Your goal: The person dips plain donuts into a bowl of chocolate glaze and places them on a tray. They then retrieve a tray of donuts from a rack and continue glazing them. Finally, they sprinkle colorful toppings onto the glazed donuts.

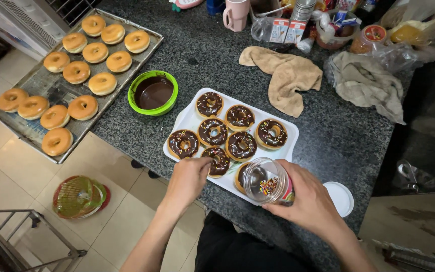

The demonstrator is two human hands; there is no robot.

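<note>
A white tray on the dark granite counter holds several chocolate-glazed donuts with coloured sprinkles. My left hand hovers over the near-left corner of the tray, fingers pinched together above a glazed donut. My right hand grips a clear jar of coloured sprinkles, tilted on its side with its open mouth facing the tray. The jar partly hides one donut at the tray's near edge.
A green bowl of melted chocolate sits left of the tray. A metal baking sheet with several plain donuts overhangs the counter's left edge. A white lid, beige cloths, a pink mug and bagged items crowd the back.
</note>
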